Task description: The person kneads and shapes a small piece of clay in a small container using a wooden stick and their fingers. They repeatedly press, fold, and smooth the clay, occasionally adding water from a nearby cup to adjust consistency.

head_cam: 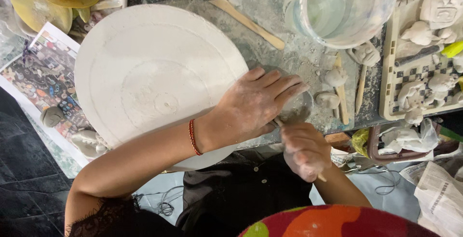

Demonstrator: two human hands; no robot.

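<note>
Small clay disc [298, 108] lies flat on dusty worktop under my left hand [255, 104]; fingers together, pressing down so piece stays put for trimming. My right hand [305, 150], just below disc edge, fist clamped on thin wooden modelling stick [278, 121], tip at rim. Big plaster bat [149, 68] beside left wrist. Water jar [345, 8] beyond fingertips, within reach.

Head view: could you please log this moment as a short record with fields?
left hand: flat on a small clay piece at the table edge
right hand: grips a wooden tool, tip at the clay piece
beside: round white wheel
behind: glass bowl, wooden stick
far right: tray of clay figures
</note>
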